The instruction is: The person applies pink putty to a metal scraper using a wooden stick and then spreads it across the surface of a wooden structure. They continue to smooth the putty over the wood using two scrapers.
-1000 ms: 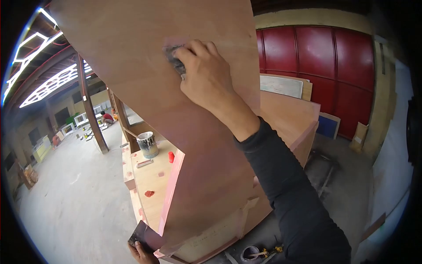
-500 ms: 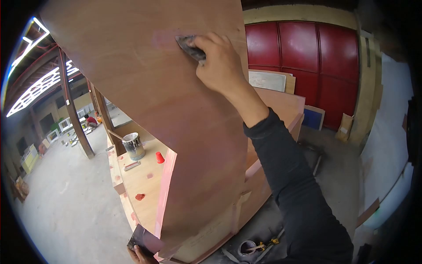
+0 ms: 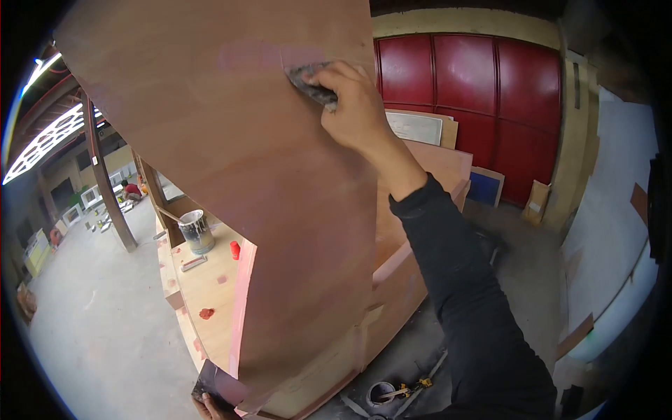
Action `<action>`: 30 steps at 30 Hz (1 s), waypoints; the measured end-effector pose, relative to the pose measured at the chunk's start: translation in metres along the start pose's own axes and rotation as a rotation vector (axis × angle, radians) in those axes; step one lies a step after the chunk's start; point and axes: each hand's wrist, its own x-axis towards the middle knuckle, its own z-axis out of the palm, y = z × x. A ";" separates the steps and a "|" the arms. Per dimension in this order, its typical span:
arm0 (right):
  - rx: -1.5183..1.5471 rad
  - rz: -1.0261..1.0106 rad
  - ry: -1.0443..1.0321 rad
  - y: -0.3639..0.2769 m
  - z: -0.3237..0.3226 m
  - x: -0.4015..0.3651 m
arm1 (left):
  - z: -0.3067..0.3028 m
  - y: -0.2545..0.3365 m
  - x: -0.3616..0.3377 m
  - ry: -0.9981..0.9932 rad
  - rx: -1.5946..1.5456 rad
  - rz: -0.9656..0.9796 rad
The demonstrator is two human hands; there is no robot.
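My right hand [image 3: 355,108] grips a dark, smeared putty spreader [image 3: 308,82]. Its edge touches the upper part of a tall brown plywood panel [image 3: 294,203], beside a faint pink streak of filler [image 3: 248,57]. At the bottom of the view my left hand [image 3: 210,407] is closed on the lower edge of a dark, flat rectangular plate [image 3: 222,388], just below the panel's pink-edged corner. Only part of that hand shows.
On a light wooden surface [image 3: 210,280] stand a stained paint can [image 3: 196,232] and a red cup [image 3: 235,250]. An open tub with a stick [image 3: 381,393] is on the floor below. A red metal door [image 3: 465,77] stands behind; a person [image 3: 131,190] crouches far left.
My right hand and the spreader have moved right across the panel, and the pink streak is wider. The view has shifted, so the panel appears farther left. The left hand keeps its plate.
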 end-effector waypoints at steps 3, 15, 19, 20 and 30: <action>0.056 0.012 -0.101 0.016 -0.028 0.002 | 0.000 0.004 -0.001 -0.017 -0.030 0.027; 0.023 0.100 -0.027 0.032 -0.012 -0.022 | 0.009 0.018 -0.017 0.043 0.106 -0.003; 0.051 0.120 0.021 0.070 -0.036 -0.003 | 0.015 0.023 -0.017 0.002 0.451 0.267; 0.049 0.120 0.024 0.074 -0.036 0.003 | 0.017 0.023 -0.015 -0.034 0.591 0.422; 0.006 0.119 -0.046 0.091 -0.031 -0.026 | 0.034 0.039 -0.029 0.018 0.118 0.036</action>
